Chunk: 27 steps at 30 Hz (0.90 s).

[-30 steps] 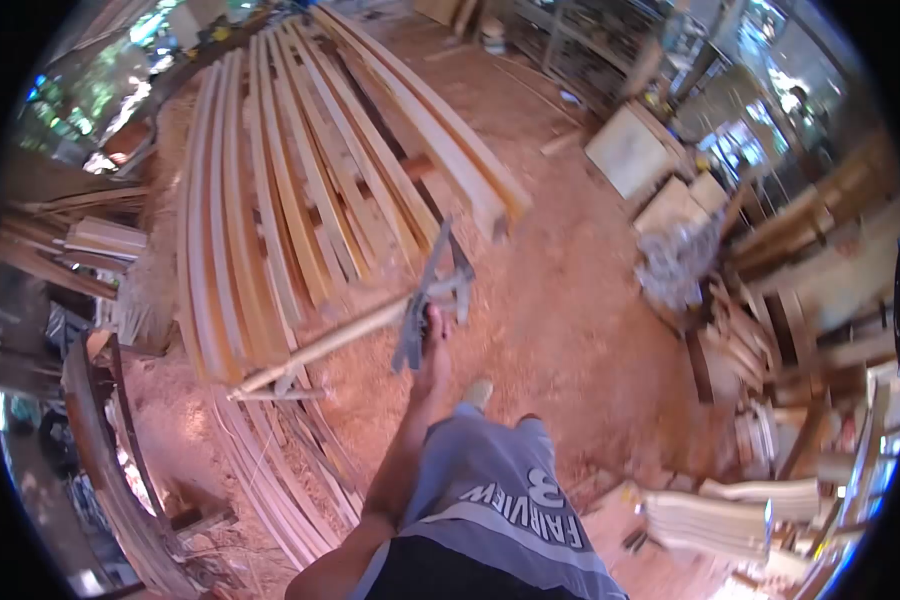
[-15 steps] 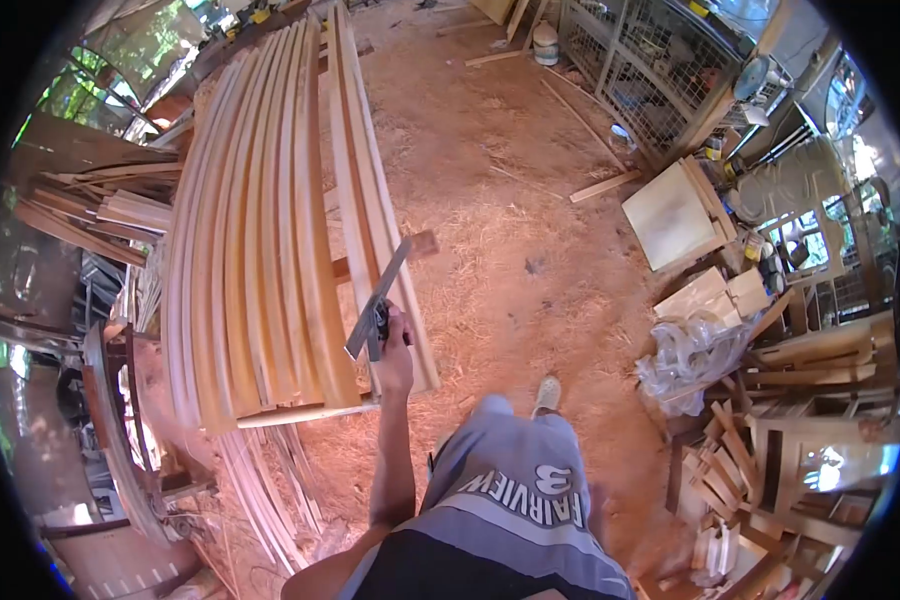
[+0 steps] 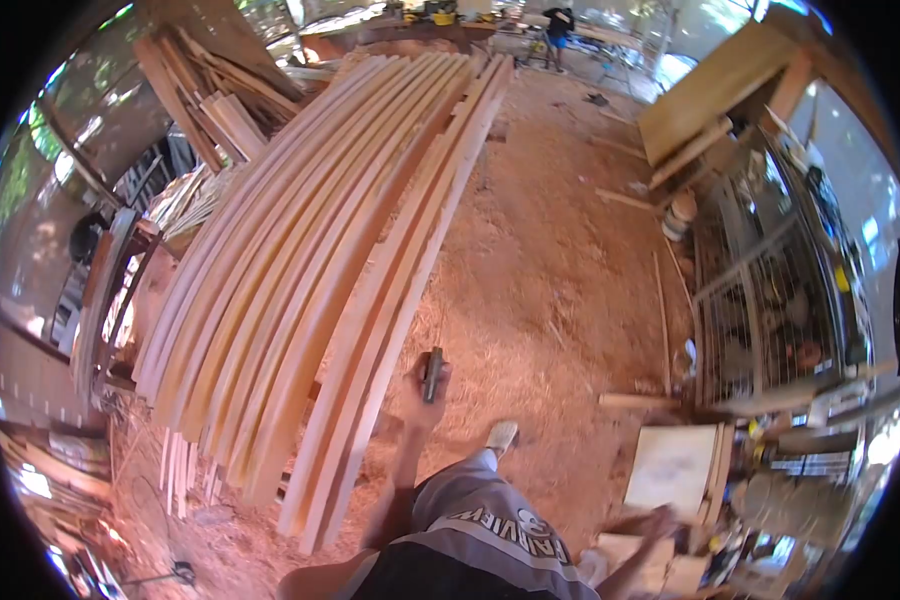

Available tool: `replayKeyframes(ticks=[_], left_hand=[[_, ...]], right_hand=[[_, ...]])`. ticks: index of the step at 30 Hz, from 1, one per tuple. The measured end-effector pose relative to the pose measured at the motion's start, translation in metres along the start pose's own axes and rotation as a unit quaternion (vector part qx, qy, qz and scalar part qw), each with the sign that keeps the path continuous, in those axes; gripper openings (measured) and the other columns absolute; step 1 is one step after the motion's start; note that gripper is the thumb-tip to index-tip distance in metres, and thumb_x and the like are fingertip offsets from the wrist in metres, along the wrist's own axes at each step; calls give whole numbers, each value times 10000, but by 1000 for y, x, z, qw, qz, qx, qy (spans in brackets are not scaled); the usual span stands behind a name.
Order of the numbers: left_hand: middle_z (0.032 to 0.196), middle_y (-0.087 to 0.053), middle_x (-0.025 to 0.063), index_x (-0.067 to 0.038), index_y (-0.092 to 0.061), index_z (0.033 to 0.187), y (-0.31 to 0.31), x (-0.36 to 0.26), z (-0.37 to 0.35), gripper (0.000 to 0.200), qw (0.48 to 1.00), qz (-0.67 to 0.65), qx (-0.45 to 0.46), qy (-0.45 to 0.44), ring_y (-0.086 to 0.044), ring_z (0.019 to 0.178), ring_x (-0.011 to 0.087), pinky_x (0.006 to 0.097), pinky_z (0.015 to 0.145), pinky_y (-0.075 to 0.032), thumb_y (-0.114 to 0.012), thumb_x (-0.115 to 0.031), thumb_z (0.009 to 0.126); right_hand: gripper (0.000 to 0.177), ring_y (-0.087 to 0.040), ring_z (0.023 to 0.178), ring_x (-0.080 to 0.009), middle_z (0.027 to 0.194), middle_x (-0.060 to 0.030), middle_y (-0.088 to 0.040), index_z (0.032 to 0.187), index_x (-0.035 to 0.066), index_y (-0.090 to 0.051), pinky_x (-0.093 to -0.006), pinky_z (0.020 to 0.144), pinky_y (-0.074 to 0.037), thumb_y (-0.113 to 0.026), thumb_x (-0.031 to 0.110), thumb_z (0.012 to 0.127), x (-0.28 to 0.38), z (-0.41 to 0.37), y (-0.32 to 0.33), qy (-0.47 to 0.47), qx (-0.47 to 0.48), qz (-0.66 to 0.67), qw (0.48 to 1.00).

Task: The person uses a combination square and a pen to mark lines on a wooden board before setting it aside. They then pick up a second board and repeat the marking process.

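Observation:
My left hand (image 3: 416,396) is closed around a combination square (image 3: 433,376), which is seen nearly end-on, so its blade hardly shows. Just left of that hand runs the near edge of several long wooden boards (image 3: 280,270) laid side by side; a small gap separates the hand from them. My right hand (image 3: 658,522) hangs out at the lower right, in front of a pale panel (image 3: 668,465). Motion smears its fingers, and I make out nothing in them.
Scrap wood (image 3: 235,120) leans at the left. A wire-mesh cabinet (image 3: 760,300) lines the right side, beside a bucket (image 3: 680,215). Wood strips (image 3: 638,400) lie on the sawdust-covered floor (image 3: 530,290). Far back stands another person (image 3: 558,35).
My view has swung upward and along the boards. The left hand with the combination square has left the boards' edge and hangs beside them. My right hand has come into view.

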<state>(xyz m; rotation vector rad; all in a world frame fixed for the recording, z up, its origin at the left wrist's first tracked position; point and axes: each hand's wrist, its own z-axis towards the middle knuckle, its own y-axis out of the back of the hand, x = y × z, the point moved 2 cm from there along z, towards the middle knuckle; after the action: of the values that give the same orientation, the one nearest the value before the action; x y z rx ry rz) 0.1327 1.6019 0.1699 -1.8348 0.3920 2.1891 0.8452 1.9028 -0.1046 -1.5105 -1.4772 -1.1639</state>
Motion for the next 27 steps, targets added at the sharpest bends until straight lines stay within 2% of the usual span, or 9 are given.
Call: replayKeyframes(ticks=[4,7,10,12,15,16,21,24,27], left_hand=[[756,-623,59,-26,-615,986,-106,-14,106,182,998,45,-16,-27,-601,723,131,313,642,-484,-683,-187,1036],[754,-629,84,-27,-601,1015,-173,-18,193,225,996,73,-22,-39,-630,728,136,322,667,-512,-678,-236,1047],[788,-672,141,-26,-610,1049,-236,-19,275,225,993,110,25,-17,-714,737,237,373,664,-545,-663,-244,1048],[837,-700,202,-34,-632,1077,-278,-24,328,190,966,250,27,-52,-743,810,394,463,652,-552,-653,-218,1033],[909,-720,236,-49,-651,1106,-337,8,400,154,958,277,33,-64,-715,890,471,526,658,-546,-654,-166,1006],[961,-718,247,-45,-650,1114,-354,7,426,160,932,347,43,-93,-719,890,467,525,677,-553,-660,-134,981],[997,-718,245,-41,-668,1123,-408,-19,531,189,954,289,-8,-78,-710,913,475,517,715,-560,-665,-82,939],[994,-719,238,-38,-673,1150,-421,-19,606,234,945,306,-42,-107,-709,928,467,500,743,-563,-660,-49,917],[998,-719,236,-36,-668,1179,-432,16,683,289,938,322,-78,-97,-711,931,462,487,764,-565,-653,-23,890]], right_hand=[[272,-668,900,-238,991,-52,-698,1153,155,-686,-443,734,-548,-640,398,1039,18,12,-159,-157,72,-123,977],[277,-669,899,-232,999,-53,-700,1160,152,-683,-432,732,-547,-640,397,1038,48,64,-243,-197,110,-156,962],[282,-671,898,-226,1007,-53,-701,1166,150,-681,-422,731,-546,-640,396,1036,66,127,-335,-231,133,-169,949],[285,-672,897,-223,1013,-54,-702,1170,148,-680,-415,730,-545,-641,396,1035,79,174,-389,-243,143,-173,944],[290,-673,896,-217,1021,-54,-704,1176,145,-677,-405,728,-544,-641,395,1033,97,252,-447,-239,156,-177,942],[292,-673,895,-215,1023,-54,-705,1178,144,-676,-401,727,-543,-641,395,1033,111,280,-468,-237,160,-175,942],[301,-676,893,-205,1037,-55,-708,1189,140,-672,-384,724,-542,-641,394,1030,225,493,-591,-71,171,-163,969],[307,-677,892,-199,1045,-56,-710,1195,137,-670,-373,723,-540,-642,393,1028,367,653,-724,83,181,-150,968],[313,-678,891,-193,1053,-56,-711,1201,135,-668,-363,721,-539,-642,393,1027,499,729,-860,156,181,-134,962]])
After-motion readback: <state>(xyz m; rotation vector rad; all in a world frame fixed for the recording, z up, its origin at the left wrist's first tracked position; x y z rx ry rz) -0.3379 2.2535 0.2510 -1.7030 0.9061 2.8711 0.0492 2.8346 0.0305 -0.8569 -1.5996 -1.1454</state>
